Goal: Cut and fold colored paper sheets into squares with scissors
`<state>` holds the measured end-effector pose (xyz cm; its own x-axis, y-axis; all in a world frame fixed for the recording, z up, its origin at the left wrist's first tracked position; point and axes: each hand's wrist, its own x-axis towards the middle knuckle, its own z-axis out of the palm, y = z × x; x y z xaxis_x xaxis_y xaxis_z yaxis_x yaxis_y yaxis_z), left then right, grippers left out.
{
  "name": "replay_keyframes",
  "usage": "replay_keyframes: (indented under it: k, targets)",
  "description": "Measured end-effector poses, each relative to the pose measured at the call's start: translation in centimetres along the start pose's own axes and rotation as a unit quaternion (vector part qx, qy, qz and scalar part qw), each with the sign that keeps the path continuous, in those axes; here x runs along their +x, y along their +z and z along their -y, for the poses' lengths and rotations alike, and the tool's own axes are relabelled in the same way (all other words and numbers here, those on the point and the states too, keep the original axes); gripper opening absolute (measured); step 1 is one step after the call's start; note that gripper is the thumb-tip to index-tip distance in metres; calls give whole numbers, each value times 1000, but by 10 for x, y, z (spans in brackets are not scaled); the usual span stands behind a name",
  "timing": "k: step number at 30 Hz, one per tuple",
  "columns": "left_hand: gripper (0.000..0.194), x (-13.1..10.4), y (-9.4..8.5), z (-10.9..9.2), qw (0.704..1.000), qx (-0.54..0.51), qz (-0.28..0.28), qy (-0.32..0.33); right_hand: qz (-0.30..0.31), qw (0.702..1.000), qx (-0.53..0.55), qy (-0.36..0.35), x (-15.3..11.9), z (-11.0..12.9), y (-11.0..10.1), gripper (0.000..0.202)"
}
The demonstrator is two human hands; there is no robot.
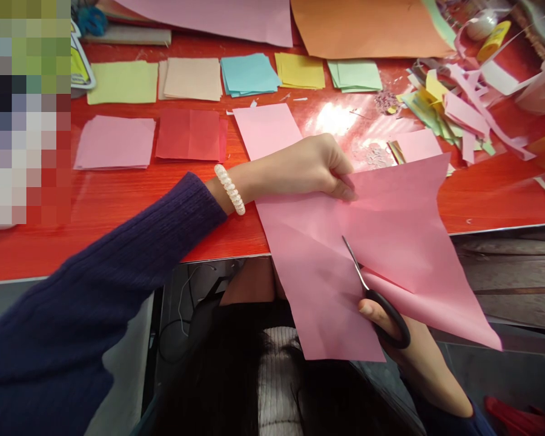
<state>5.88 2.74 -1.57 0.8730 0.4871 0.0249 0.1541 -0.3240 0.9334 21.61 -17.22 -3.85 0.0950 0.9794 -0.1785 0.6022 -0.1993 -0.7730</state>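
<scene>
A large sheet of pink paper (309,272) hangs over the table's front edge, partly split by a cut running up from its lower side. My left hand (329,166) pinches its upper edge between thumb and fingers. Black-handled scissors (393,321) are in my right hand (404,339), thumb through one loop. One blade lies over the paper at the cut; the other is hidden beneath. The flap right of the cut curls upward. Under my left forearm, a pink strip (272,127) extends toward the back of the table.
Stacks of cut paper stand in rows on the red table (118,212), among them a red stack (188,134) and a blue stack (249,74). Paper scraps (463,109) heap at the right. An orange sheet (367,27) lies at the back, near a glue bottle (494,41).
</scene>
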Motion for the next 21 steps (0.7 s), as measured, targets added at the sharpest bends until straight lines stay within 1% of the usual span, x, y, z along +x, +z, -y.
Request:
replay_keyframes:
  k: [4,10,16,21]
  targets:
    - [21,-1,0,-3,1000,4,1,-11,4,1000,1,-19,1,0,0,43]
    - [21,0,1,0,1000,6,2,-3,-16,1000,-12,-14,-2,-1,3,43]
    - [24,1,2,1,1000,13,4,12,-2,1000,14,-25,1,0,3,39]
    - [25,1,3,0,1000,19,2,4,-1,999,32,-28,1,3,4,36]
